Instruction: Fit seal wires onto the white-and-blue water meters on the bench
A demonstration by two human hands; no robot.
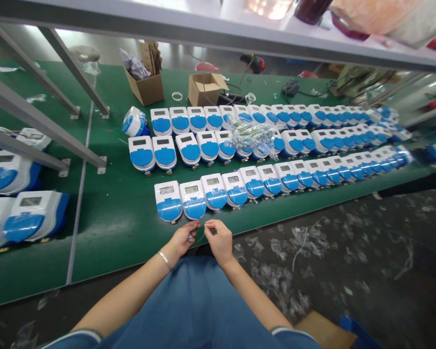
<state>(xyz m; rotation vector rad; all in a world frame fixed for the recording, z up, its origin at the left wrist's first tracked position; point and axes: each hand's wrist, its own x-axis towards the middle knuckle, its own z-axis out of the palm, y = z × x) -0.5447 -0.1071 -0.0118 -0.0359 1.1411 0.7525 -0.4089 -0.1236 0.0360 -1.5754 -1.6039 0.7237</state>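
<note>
At left, blue-and-white water meters point(29, 213) lie on the green counter point(119, 232). At lower centre, the left hand point(183, 237) has its fingers pinched closed, on what I cannot tell; the right hand point(220, 240) pinches a thin strand point(202, 237), fingertip-held probably for its fineness. Rightward, meter rows point(288, 182) lie display-up, presumably for easy reading.

Blue-and-white meters point(193, 201), in rows, on green bench point(119, 223); left hand point(182, 238), right hand point(221, 241) (both pinching), thin strand point(202, 237) between.
</note>
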